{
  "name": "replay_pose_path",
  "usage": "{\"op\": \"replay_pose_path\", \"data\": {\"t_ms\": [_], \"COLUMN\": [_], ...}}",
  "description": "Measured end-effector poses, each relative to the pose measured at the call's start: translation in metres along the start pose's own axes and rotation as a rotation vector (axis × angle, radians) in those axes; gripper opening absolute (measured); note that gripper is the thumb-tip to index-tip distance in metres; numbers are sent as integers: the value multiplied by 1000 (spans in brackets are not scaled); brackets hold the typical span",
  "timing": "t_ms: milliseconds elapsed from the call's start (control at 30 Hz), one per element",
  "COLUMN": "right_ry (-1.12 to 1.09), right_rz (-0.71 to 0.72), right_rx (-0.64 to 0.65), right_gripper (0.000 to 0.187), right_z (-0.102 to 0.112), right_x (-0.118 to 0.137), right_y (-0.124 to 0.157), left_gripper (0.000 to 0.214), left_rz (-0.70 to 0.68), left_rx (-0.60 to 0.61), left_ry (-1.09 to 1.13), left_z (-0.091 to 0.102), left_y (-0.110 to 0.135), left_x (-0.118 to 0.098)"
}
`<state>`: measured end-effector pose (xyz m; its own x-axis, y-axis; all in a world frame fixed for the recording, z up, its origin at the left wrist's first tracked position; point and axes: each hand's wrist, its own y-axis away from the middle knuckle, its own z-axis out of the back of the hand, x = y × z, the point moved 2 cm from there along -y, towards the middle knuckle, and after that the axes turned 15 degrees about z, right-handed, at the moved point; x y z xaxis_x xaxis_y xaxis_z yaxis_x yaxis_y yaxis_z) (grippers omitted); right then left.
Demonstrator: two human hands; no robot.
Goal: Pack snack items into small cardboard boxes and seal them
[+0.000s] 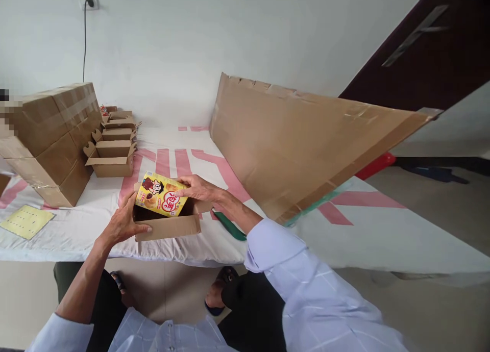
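A small open cardboard box (pixel 168 227) sits near the front edge of the white cloth-covered table (pixel 363 234). My left hand (pixel 121 223) grips the box's left side, thumb along its front wall. My right hand (pixel 199 189) holds a yellow snack package (pixel 161 194) with a cartoon face by its right edge. The package is tilted, its lower part inside the box's opening.
Several open small cardboard boxes (pixel 112 149) are lined up at the back left beside a large taped carton (pixel 49 137). A big flattened cardboard sheet (pixel 302 148) leans over the table's right side. A green tool (pixel 229 225) lies right of the box. A yellow sheet (pixel 26 221) lies at the far left.
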<state>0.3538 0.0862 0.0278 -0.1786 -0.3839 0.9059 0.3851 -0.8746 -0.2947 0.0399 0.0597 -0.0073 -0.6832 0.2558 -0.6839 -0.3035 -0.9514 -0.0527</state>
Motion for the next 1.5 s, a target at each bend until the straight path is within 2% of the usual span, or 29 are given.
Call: {"op": "replay_pose_path", "data": {"t_ms": [100,300,433,500,633,733,800,900,1033,1200,1267,1400,1500], "right_ry": [-57,-134,-164,-183,-277,-318,-330,-351,-296,-224,-212,-215,-218], "right_rz": [-14,30,64,78,130,146,138,148,176,60,17,24,29], "right_rx": [19,-49,-21,-37,-226,-338,-299,-199,-227,-333,-349,-345,-350], "right_gripper": [44,49,52,57,74,82,83,80,72,65,62,46,42], "right_z": [5,5,0,-2,-1,-4,-15,-36,-51,-49,-50,-54,-56], "right_x": [-3,-3,6,10,11,4,-1,-4,-7,-22,-27,-29,-27], "right_y": [1,2,-5,-13,-24,-23,-19,-18,-32,-61,-69,-79,-83], "left_gripper": [112,82,88,88,76,75,74,70,70,66,61,55,53], "left_rz": [26,194,184,175,203,216,237,249,276,480,533,588,610], "left_rx": [26,9,-60,-41,74,-48,-125,-141,-101,72,80,50,43], "left_ry": [87,253,341,378,549,765,889,993,946,706,638,580,566], "left_z": [5,27,40,43,40,34,25,14,17,28,29,27,26], "left_y": [3,-10,-24,-31,-39,-40,-40,-45,-58,-82,-92,-109,-115], "left_x": [-6,-13,-28,-37,-48,-50,-51,-53,-48,-34,-31,-25,-22]}}
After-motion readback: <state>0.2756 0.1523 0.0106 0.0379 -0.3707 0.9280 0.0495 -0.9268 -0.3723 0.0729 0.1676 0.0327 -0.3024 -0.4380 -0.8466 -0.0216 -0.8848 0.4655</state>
